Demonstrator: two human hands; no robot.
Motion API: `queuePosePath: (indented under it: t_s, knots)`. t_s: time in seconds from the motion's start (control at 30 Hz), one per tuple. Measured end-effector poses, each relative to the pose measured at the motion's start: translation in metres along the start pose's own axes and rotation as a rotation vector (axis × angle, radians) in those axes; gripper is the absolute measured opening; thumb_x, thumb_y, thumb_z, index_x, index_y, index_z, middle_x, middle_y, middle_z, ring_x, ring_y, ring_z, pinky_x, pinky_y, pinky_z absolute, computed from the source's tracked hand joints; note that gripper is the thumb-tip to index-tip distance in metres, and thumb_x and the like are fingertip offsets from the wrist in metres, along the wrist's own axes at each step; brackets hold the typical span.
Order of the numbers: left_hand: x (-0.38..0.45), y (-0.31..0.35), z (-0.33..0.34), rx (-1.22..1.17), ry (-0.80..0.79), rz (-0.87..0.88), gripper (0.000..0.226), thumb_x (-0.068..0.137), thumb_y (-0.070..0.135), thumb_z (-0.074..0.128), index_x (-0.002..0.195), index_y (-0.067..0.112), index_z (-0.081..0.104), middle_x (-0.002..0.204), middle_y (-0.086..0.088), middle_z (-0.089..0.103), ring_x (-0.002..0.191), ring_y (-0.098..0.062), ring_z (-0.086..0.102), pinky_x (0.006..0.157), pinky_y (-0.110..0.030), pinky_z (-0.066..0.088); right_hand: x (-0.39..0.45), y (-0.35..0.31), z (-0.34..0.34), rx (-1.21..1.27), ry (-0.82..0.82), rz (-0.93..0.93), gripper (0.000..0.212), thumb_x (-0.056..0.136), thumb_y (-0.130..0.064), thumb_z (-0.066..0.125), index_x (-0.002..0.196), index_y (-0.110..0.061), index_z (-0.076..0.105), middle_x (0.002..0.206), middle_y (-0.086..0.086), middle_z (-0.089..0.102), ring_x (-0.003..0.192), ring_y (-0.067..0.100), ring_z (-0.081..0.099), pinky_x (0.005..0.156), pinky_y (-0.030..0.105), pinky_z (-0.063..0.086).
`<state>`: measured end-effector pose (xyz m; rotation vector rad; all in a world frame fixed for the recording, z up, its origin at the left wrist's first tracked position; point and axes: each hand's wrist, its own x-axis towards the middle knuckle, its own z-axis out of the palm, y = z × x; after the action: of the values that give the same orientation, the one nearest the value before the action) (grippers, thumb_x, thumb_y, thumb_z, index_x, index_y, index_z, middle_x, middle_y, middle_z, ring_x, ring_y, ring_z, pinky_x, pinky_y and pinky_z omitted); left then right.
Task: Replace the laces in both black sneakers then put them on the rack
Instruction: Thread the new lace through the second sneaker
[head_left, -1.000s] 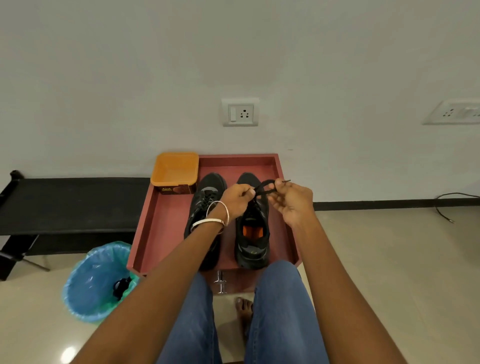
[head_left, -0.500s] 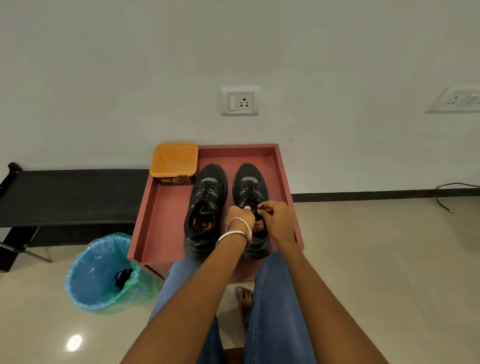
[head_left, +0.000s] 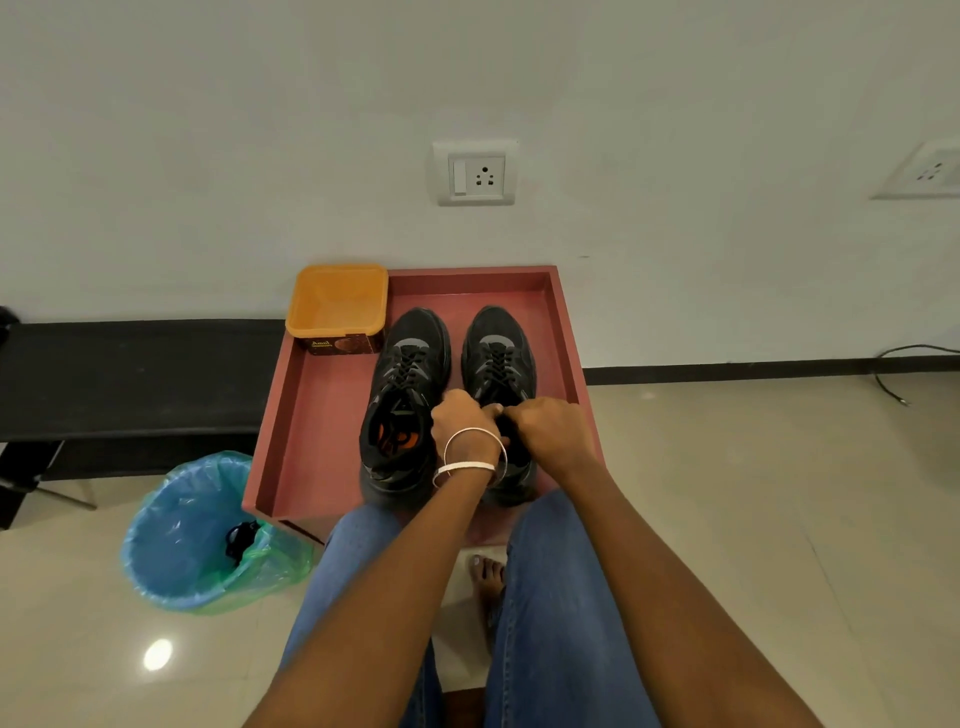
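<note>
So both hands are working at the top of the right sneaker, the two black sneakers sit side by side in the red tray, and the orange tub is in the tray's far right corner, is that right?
Not quite: the orange tub sits at the tray's far left corner, as the head view shows. The rest holds: the left hand and right hand meet over the right sneaker, which sits beside the left sneaker in the red tray.

right sneaker (head_left: 497, 353) collar hidden, fingers (head_left: 493, 409) obscured

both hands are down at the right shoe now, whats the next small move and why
Probably finish the lace ends at the top of the right sneaker. Both the left hand and right hand are curled together over its tongue, its eyelets already look laced, and both sneakers sit in the red tray.
</note>
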<state>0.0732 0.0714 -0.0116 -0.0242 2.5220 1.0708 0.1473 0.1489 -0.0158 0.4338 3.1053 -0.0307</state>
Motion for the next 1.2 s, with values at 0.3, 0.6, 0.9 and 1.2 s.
queuePosePath:
  t_s: [0.3,0.6,0.9,1.2]
  knots:
    - [0.011,-0.018,-0.008,0.432,-0.005,0.467,0.018,0.09,0.03,0.061,0.102,0.022,0.073,0.108,-0.008,0.056,0.112,-0.028,0.046,0.069,-0.032,0.041,0.014,-0.001,-0.012,-0.099,-0.227,-0.012,0.026,0.098,-0.013,0.042,0.116,-0.012,0.06,0.106,0.013,0.064,0.094,0.031,0.063,0.071,0.038,0.048]
    - [0.013,-0.019,-0.018,0.564,-0.103,0.533,0.021,0.091,0.03,0.06,0.108,0.024,0.072,0.115,-0.009,0.054,0.114,-0.033,0.045,0.086,-0.043,0.047,0.017,-0.008,-0.03,0.156,-0.504,0.068,0.025,0.093,-0.006,0.048,0.118,-0.005,0.055,0.111,0.017,0.06,0.092,0.029,0.061,0.077,0.033,0.05]
    - [0.018,-0.019,-0.02,0.032,-0.083,0.269,0.017,0.075,0.007,0.074,0.084,0.018,0.064,0.09,-0.001,0.07,0.09,-0.021,0.065,0.084,-0.033,0.051,0.021,-0.017,-0.029,0.249,-0.339,0.165,0.029,0.092,-0.012,0.055,0.12,-0.01,0.062,0.116,0.011,0.062,0.102,0.028,0.059,0.085,0.031,0.048]
    - [0.026,-0.026,-0.019,0.027,-0.085,0.239,0.015,0.08,0.005,0.068,0.091,0.014,0.072,0.096,-0.008,0.071,0.094,-0.025,0.065,0.086,-0.038,0.053,0.027,-0.026,-0.037,0.387,-0.562,0.176,0.023,0.093,0.0,0.042,0.113,0.002,0.054,0.112,0.022,0.056,0.083,0.027,0.051,0.07,0.032,0.043]
